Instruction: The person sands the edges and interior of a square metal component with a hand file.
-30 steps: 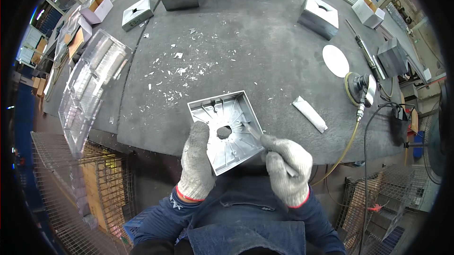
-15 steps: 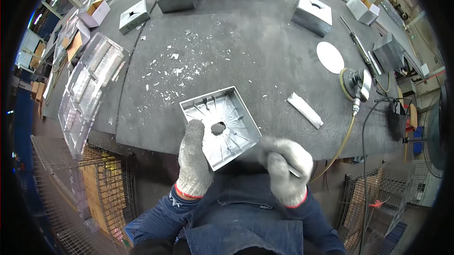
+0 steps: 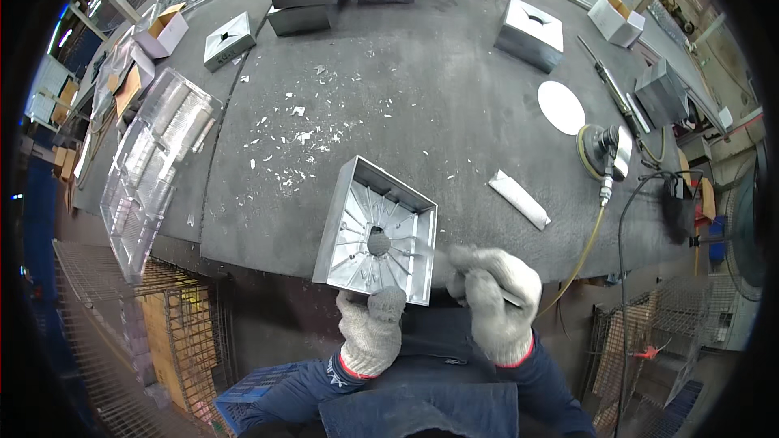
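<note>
Head view: work appears under way; amount left unclear.
White chips point(image 3: 303, 137) litter the tabletop point(image 3: 256, 227); left hand point(image 3: 371, 332) grips the open metal box point(image 3: 372, 212) over the tabletop's near edge; right hand point(image 3: 499, 298) has its grip closed on a slim tool point(image 3: 513, 301).

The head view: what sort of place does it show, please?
Probably a metal-finishing workshop: what looks like a disc sander rests on a dark grey workbench scattered with white flakes, and the gloved left hand holds a square, ribbed metal part.
</note>
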### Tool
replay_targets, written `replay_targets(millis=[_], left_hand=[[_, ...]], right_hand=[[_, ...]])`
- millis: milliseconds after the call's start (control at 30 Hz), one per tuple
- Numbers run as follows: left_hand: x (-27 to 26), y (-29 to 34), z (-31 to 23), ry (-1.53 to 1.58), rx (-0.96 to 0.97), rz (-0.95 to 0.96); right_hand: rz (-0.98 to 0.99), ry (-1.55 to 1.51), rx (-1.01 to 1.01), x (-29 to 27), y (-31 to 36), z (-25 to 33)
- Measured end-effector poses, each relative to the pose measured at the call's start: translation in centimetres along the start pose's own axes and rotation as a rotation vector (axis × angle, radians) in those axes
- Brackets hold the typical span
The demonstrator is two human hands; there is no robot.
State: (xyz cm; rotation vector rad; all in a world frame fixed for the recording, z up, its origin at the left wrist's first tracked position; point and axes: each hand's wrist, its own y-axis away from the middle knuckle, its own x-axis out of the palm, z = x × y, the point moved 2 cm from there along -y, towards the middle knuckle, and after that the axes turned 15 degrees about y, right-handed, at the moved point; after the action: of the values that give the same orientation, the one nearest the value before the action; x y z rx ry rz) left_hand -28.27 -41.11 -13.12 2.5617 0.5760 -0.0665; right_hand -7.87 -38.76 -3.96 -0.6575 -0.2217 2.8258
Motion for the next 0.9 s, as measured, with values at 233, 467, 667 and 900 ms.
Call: replay_targets(millis=[233,467,667,900], left_hand=[[0.0,-0.4,0.9,0.009,0.027,0.018],[-2.2,-3.3,11.3,0.085,0.325,0.103],[-1.5,-2.5,9.6,-0.101,0.377,0.141],[0.2,-2.0,8.2,0.177,0.334,0.206]], right_hand=[[0.052,-0.145,0.032,0.9,0.0,-0.6],[-0.09,0.094,-0.176,1.1,0.5,-0.2],[-0.032,0.048,-0.081,1.0,0.9,0.3],[-0.077,0.193,-0.147,1.6,0.6,0.5]])
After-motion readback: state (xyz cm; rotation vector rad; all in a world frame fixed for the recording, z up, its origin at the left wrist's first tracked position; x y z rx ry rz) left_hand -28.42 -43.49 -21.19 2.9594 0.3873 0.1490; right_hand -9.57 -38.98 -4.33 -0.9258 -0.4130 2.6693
